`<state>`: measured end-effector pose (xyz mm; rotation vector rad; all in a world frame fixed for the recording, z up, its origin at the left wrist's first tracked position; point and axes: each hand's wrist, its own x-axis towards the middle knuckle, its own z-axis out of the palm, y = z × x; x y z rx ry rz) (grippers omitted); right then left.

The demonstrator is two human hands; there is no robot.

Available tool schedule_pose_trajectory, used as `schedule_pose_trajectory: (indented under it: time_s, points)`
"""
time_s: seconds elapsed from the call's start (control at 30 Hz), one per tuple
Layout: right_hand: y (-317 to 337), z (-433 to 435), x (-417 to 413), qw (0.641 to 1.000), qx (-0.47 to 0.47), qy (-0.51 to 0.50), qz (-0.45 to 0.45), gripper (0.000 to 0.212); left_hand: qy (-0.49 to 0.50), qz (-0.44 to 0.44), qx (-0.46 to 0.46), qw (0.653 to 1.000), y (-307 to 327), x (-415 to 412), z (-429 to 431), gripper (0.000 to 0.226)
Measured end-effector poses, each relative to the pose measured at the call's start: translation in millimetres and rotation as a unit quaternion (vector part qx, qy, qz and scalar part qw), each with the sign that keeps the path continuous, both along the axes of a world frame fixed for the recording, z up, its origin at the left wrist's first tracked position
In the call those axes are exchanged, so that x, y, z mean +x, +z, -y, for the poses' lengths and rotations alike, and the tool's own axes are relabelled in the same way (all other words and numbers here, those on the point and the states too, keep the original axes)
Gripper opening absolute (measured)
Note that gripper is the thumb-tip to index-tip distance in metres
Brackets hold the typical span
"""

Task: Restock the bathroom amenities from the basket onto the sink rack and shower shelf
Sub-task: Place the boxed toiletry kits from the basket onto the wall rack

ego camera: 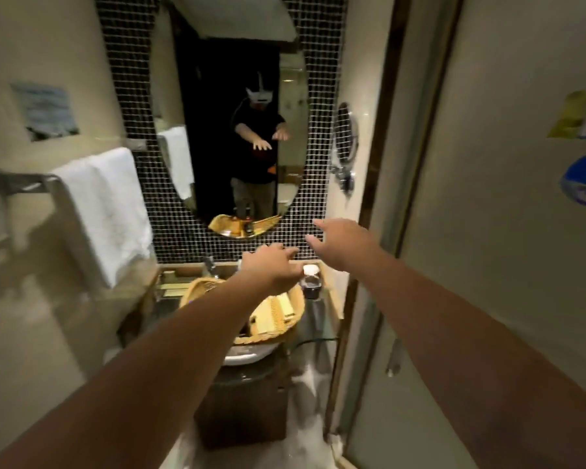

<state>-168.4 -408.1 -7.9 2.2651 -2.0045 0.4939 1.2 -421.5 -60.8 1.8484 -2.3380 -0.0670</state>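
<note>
A woven yellow basket [197, 287] sits on top of the white sink [241, 355], with pale boxed amenities [273, 314] inside it. My left hand [271, 269] reaches out over the basket's far side, fingers relaxed and holding nothing. To its right my right hand [340, 242] is stretched forward in front of the tiled wall, fingers spread and empty. A dark glass [310, 286] with a white lid stands on the counter just right of the basket. A low rack [170, 282] with small items lies at the back left of the sink.
An oval mirror [227, 130] hangs on the black mosaic wall above the sink. A white towel [105, 211] hangs on a rail at left. A glass shower door [487, 265] with stickers fills the right side. A round magnifying mirror [345, 137] is fixed to the wall.
</note>
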Motion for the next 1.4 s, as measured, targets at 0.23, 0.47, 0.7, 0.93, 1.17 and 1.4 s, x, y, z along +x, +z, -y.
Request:
schedule_pose_trajectory:
  time_s: [0.23,0.47,0.7,0.93,1.17,1.4]
  points:
    - [-32,112,90,0.997,0.019,0.078,-0.015,0.060,0.078,0.023,0.044,0.996,-30,89,99,0.068]
    - [-58,216,128,0.995,0.049,0.073,-0.046,0.057,0.075,0.008,0.076,0.994,-55,135,206,0.072]
    - [-115,312,140,0.990,0.120,0.072,-0.024,0.059,0.024,0.024,0.119,0.992,-117,146,283,0.068]
    - [-190,416,153,0.974,0.182,0.129,-0.048,0.051,0.035,0.065,0.178,0.981,-198,156,355,0.068]
    - [-271,491,173,0.941,0.270,0.197,-0.061,0.056,0.034,0.119,0.230,0.965,-243,163,419,0.069]
    - [-342,523,181,0.914,0.332,0.226,-0.055,0.055,-0.012,0.136,0.369,0.920,-295,162,459,0.073]
